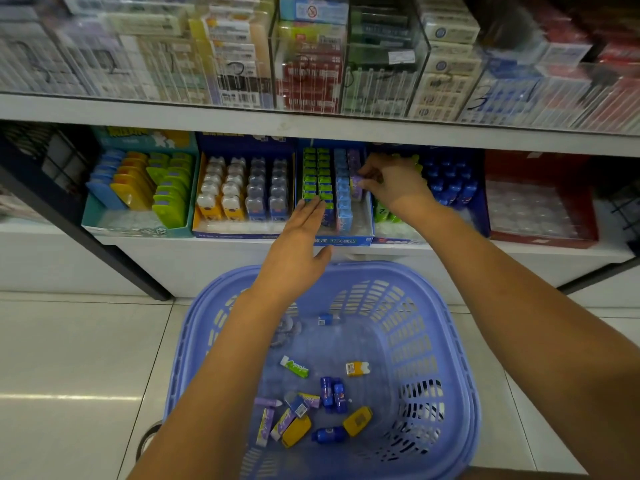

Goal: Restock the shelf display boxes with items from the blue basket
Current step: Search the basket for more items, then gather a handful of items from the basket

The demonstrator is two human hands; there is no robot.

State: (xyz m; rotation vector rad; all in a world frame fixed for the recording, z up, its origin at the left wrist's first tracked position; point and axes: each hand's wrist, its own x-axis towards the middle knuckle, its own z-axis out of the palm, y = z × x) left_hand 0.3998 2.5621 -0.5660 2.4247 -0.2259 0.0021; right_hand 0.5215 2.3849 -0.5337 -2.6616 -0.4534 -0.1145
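While L hand [304, 233] lies flat, R hand [391, 185] pinches purple pack [356, 184] in box [346, 241]

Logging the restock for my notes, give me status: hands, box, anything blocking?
Right hand pinches a purple pack in the display box. Left hand open, fingers against the green row. Blue basket holds loose items. Nothing blocking.

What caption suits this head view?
Right hand pinches a purple pack in the display box, left hand open, blue basket below.
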